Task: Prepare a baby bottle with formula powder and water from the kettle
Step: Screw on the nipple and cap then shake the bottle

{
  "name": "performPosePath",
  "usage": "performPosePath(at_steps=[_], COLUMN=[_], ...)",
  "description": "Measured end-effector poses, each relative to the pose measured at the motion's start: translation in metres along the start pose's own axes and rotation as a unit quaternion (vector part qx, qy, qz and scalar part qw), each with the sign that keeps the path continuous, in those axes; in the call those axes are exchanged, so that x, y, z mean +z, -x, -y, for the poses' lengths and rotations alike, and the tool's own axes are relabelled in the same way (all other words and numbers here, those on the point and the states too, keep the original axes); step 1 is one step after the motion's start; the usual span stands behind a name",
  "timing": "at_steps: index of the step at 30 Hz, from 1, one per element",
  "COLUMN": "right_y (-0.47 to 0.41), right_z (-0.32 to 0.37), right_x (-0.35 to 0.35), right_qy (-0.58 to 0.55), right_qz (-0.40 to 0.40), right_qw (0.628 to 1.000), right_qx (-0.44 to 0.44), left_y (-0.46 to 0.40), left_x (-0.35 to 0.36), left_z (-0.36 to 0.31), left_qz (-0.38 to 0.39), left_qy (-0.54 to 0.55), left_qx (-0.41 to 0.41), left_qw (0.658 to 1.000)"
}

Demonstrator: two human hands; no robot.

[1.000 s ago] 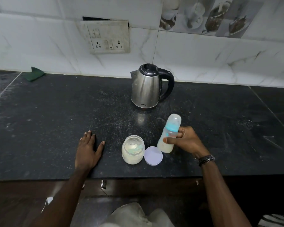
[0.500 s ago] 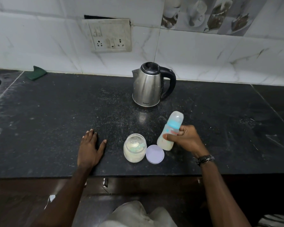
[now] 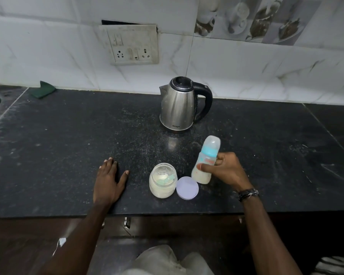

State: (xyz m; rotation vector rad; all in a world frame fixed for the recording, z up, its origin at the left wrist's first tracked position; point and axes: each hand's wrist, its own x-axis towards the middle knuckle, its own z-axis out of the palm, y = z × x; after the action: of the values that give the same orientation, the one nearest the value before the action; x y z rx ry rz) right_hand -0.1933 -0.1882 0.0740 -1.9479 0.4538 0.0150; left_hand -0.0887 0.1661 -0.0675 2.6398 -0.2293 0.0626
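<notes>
Far to the kettle's left, a green cloth (image 3: 44, 89) lies against the wall tiles at the back of the dark countertop (image 3: 68, 139), and a sink edge there is cut off by the frame. Nearer, in front and left of the kettle, the left hand (image 3: 107, 180) lies flat on the counter, fingers straight, thumb spread, holding nothing. Straight in front of the kettle (image 3: 182, 105) sits the open formula jar (image 3: 163, 180), pale powder inside with a light blue scoop half buried, hard to make out. Touching or just beside the jar's right side lies its lilac lid (image 3: 187, 187), flat on the counter. Now front-right of the kettle: the baby bottle (image 3: 205, 161), capped, teal collar, milky liquid in the lower part, tilted with its top leaning right and away. The right hand (image 3: 224, 169) grips its body from the right, thumb across the front, fingers curled behind and mostly hidden. Whether the bottle's base touches the counter I cannot tell. The kettle stands closed, handle to its right, well apart from both hands. Above it, left, a wall socket panel (image 3: 130, 45).
</notes>
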Motion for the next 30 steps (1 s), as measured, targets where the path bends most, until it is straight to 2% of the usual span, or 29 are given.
performPosePath(at_steps=[3, 6, 8, 10, 13, 14, 16, 18, 21, 24, 28, 30], right_y=[0.002, 0.002, 0.002, 0.002, 0.001, -0.001, 0.001, 0.002, 0.002, 0.004, 0.003, 0.004], right_z=[-0.002, -0.001, 0.001, 0.000, -0.001, -0.001, -0.001, -0.003, -0.003, -0.003, -0.004, 0.002], right_x=[0.007, 0.013, 0.011, 0.010, 0.008, 0.005, 0.000, 0.001, 0.003, 0.006, 0.008, 0.006], right_qy=[-0.008, -0.015, 0.023, 0.007, -0.032, -0.011, 0.056, 0.048, 0.004, 0.039, 0.009, 0.055], right_qz=[0.033, 0.001, 0.020, 0.039, -0.024, -0.030, 0.013, 0.041, -0.018, 0.025, -0.029, 0.003], right_qw=[0.999, 1.000, 1.000, 0.999, 0.999, 0.999, 0.998, 0.998, 1.000, 0.999, 0.999, 0.998], right_qx=[0.011, -0.002, 0.000, 0.010, 0.008, 0.008, 0.024, 0.022, 0.012, 0.027, 0.019, 0.034], left_y=[-0.001, -0.001, 0.000, -0.001, 0.000, 0.000, 0.000, -0.001, -0.002, -0.001, -0.001, -0.001], left_x=[0.000, 0.000, 0.001, 0.000, 0.000, 0.000, 0.000, -0.001, 0.001, 0.001, 0.001, 0.001], left_z=[0.001, 0.001, 0.002, 0.003, 0.000, 0.000, 0.001, 0.001, 0.001, 0.003, 0.002, 0.002], left_qz=[-0.002, 0.000, 0.002, 0.000, -0.002, 0.000, 0.001, -0.002, 0.000, -0.002, -0.003, 0.000], left_qy=[-0.001, -0.002, -0.003, 0.001, -0.001, -0.002, -0.002, 0.002, -0.001, 0.000, -0.004, -0.004], left_qx=[0.004, 0.000, 0.001, 0.001, 0.000, 0.000, 0.000, -0.001, -0.001, 0.004, 0.003, 0.003], left_qw=[1.000, 1.000, 1.000, 1.000, 1.000, 1.000, 1.000, 1.000, 1.000, 1.000, 1.000, 1.000])
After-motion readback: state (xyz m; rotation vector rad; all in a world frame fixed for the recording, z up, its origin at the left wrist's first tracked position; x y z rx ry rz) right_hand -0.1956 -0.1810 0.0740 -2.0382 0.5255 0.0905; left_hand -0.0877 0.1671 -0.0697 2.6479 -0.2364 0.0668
